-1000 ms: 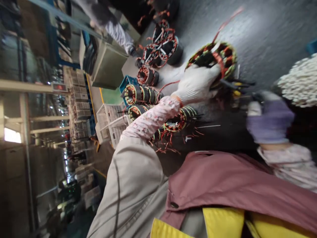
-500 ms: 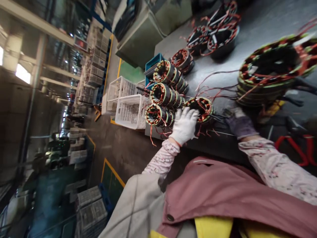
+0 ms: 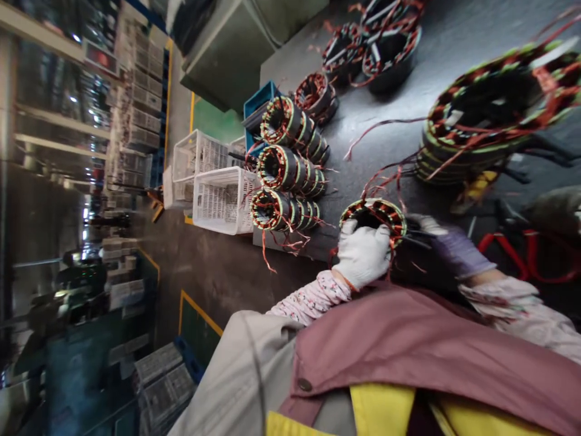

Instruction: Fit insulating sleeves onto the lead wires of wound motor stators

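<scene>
A motor stator [image 3: 396, 217], a ring wound with copper and yellow-green insulation, is near the front edge of the bench. My left hand [image 3: 365, 251], in a white glove, is closed on its near rim, the fingers curling into the bore. At the stator's right side, my right hand [image 3: 454, 245], in a purple-and-white glove, has its fingers closed around dark lead wires [image 3: 416, 241]; motion blurs the fingertips. Reddish wires trail from the stator's back. To the left, several stacked stators [image 3: 290, 169] lie on their sides in rows.
A large stator stack [image 3: 463, 145] stands at the right, with red-handled pliers [image 3: 529, 257] nearer me. More wired stators [image 3: 393, 57] sit farther back on the grey bench [image 3: 363, 130]. White crates [image 3: 222, 200] and a blue bin [image 3: 258, 106] adjoin the bench's left end.
My left hand and the stator have come right and nearer my body, away from the stacked rows. The left fingers, earlier spread over it, are now curled in its bore. The view has shifted.
</scene>
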A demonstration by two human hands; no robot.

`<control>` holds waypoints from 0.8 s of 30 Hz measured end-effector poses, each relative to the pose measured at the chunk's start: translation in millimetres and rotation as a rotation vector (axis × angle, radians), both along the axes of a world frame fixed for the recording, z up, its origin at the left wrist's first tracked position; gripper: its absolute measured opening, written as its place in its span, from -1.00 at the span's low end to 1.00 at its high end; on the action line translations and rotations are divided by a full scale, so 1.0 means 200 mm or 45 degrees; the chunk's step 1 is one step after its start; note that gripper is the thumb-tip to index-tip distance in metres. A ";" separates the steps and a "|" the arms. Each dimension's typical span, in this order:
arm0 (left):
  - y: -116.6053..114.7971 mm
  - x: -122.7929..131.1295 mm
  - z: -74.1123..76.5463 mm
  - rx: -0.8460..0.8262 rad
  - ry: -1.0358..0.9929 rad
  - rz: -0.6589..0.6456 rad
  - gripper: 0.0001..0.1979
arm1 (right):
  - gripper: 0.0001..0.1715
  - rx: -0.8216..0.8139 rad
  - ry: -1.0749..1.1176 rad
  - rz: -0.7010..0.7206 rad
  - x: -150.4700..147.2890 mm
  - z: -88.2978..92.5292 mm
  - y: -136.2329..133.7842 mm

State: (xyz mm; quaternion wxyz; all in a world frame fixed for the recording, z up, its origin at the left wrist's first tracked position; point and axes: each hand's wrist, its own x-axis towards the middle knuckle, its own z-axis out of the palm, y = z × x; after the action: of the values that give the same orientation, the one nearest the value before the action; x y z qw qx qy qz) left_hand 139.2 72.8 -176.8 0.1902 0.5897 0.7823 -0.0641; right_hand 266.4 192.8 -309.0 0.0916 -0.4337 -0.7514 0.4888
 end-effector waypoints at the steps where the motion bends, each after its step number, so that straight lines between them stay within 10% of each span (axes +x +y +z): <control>1: -0.02 0.01 0.02 0.017 -0.037 -0.016 -0.57 | -0.55 0.015 -0.029 -0.029 0.07 0.06 -0.02; 5: -0.08 -0.13 0.17 0.186 -0.166 0.007 -0.58 | -0.58 0.369 0.085 -0.174 0.20 0.36 -0.11; 9: 0.07 -0.34 0.28 0.321 0.017 -0.058 -0.62 | -0.52 0.700 0.177 0.094 0.06 0.57 -0.18; 16: 0.35 -0.38 0.21 -0.092 0.218 -0.569 -0.71 | -0.53 0.844 -0.033 0.314 -0.15 0.49 -0.13; 24: 0.05 -0.34 0.28 0.089 0.200 -0.070 -0.60 | -0.53 0.872 0.186 0.370 -0.05 0.45 -0.09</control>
State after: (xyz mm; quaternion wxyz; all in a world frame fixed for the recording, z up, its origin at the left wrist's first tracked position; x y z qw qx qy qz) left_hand 70.4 83.3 -121.7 0.1056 0.6105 0.7800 -0.0880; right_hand 255.8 174.5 -219.6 0.2142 -0.2309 -0.9164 0.2470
